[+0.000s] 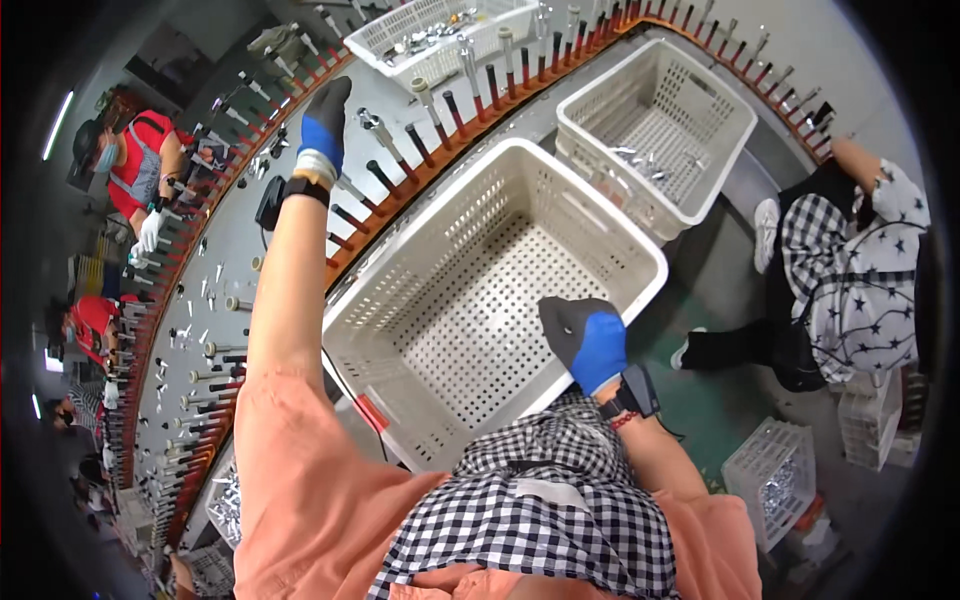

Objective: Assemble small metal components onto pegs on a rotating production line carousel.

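My left hand (324, 125), in a blue glove with dark grey fingers, reaches far out over the grey table beside a curved row of upright pegs. Its fingers look stretched out and close together; nothing shows in them. My right hand (586, 342), in a matching glove, is over the near right rim of a large white perforated crate (470, 330). Its fingers are curled, hiding whatever may be in them. A small pale spot shows on the dark fingers. No parts are visible on the crate's bottom. Along the orange-brown rail (350, 262), black-and-red pegs (383, 180) stand, several topped with metal parts (380, 130).
A second white crate (690, 215) with a few shiny pieces stands at the far right. Another crate (400, 70) of metal parts is across the rail. A person (850, 270) sits on the right; others work at the left. A crate (770, 440) sits on the floor.
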